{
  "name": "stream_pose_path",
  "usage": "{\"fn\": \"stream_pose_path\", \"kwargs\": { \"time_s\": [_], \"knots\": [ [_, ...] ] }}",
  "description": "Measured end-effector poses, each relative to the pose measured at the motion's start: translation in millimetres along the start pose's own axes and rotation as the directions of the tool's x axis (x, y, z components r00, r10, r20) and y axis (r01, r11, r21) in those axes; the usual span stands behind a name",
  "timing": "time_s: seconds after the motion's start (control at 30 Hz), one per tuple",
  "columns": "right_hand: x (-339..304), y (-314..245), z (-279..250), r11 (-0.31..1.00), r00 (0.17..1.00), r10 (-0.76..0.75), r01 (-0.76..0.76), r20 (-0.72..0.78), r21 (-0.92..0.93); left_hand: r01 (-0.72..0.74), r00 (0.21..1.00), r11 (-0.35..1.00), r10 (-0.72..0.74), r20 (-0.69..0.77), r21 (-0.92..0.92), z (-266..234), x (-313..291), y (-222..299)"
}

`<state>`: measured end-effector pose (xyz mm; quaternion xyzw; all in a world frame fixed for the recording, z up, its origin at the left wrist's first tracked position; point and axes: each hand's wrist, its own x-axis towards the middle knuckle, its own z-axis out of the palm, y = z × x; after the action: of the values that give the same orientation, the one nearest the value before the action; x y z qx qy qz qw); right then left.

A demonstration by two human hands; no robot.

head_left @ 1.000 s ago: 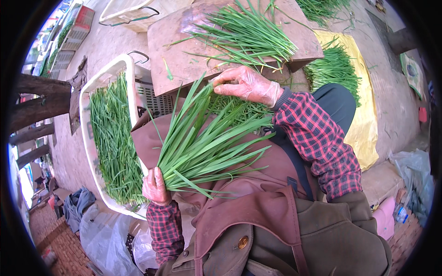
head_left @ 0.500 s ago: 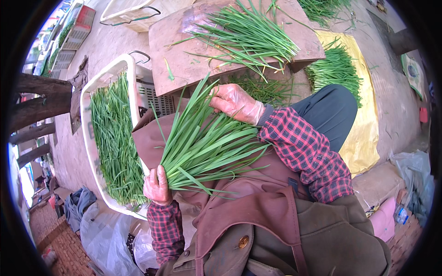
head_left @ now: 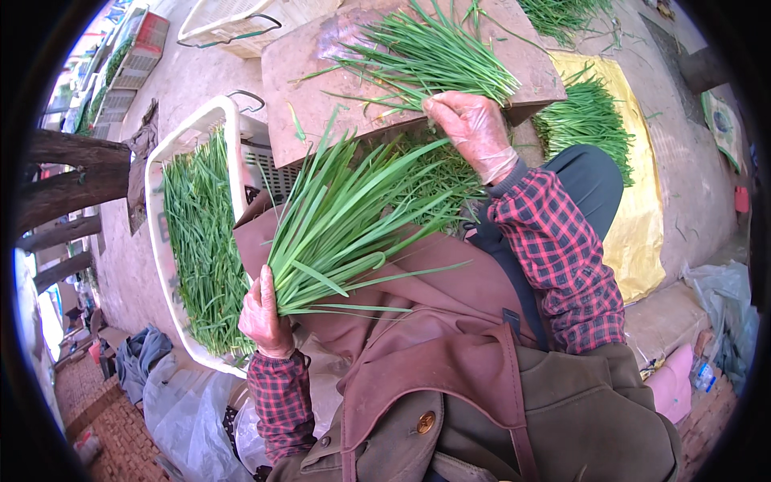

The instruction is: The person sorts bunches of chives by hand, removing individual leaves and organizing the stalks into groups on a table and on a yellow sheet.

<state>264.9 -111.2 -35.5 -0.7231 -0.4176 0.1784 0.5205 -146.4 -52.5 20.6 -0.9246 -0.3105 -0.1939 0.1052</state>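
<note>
My left hand (head_left: 267, 317), in a thin clear glove, is closed round the base of a bunch of garlic chives (head_left: 345, 221). The long flat leaves fan out up and to the right over my lap. My right hand (head_left: 472, 132), gloved too, is pinched closed at the near edge of a brown board (head_left: 293, 88). It is just below a pile of garlic chives (head_left: 442, 60) lying on that board. Whatever its fingertips hold is too small to make out. Loose green trimmings (head_left: 438, 173) lie beneath the board's near edge.
Left of my lap stands a white crate (head_left: 233, 153) filled with chives. Another pale crate (head_left: 241, 36) is behind it. On the right, more chives (head_left: 590, 120) lie on a yellow sheet (head_left: 638, 209). Clear plastic bags (head_left: 189, 414) lie at lower left, beside wooden posts (head_left: 76, 181) further up.
My right hand has left the leaves of the bunch and moved up and right to the board's edge. My left hand has shifted slightly left, still holding the bunch, which now spreads more upward.
</note>
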Motion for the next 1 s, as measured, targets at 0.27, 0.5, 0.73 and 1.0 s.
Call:
{"fn": "stream_pose_path", "kwargs": {
  "time_s": [0.27, 0.5, 0.73, 1.0],
  "knots": [
    [-3.0, -37.3, -54.2, 0.923, 0.975, 0.213, -0.221, 0.061, 0.314, -0.034, 0.999, 0.998, 0.035, -0.003, 0.045, -9.7, 14.3, -0.2],
    [3.8, -17.4, -52.5, 0.975, 0.974, -0.221, 0.220, 0.053, 0.028, 0.667, 0.717, 0.167, -0.410, 0.564, -0.726, -29.9, 12.2, 22.1],
    [-3.1, 4.9, -37.6, 0.979, 0.982, -0.164, 0.150, 0.098, 0.138, 0.933, 0.196, -0.306, -0.015, 0.980, -0.191, -36.1, 6.0, 31.3],
    [-9.9, -25.6, -41.4, 0.969, 0.992, 0.023, -0.052, 0.124, 0.241, 0.910, 0.190, -0.383, 0.053, 0.980, -0.155, -27.9, -15.7, 42.2]
  ]
}}
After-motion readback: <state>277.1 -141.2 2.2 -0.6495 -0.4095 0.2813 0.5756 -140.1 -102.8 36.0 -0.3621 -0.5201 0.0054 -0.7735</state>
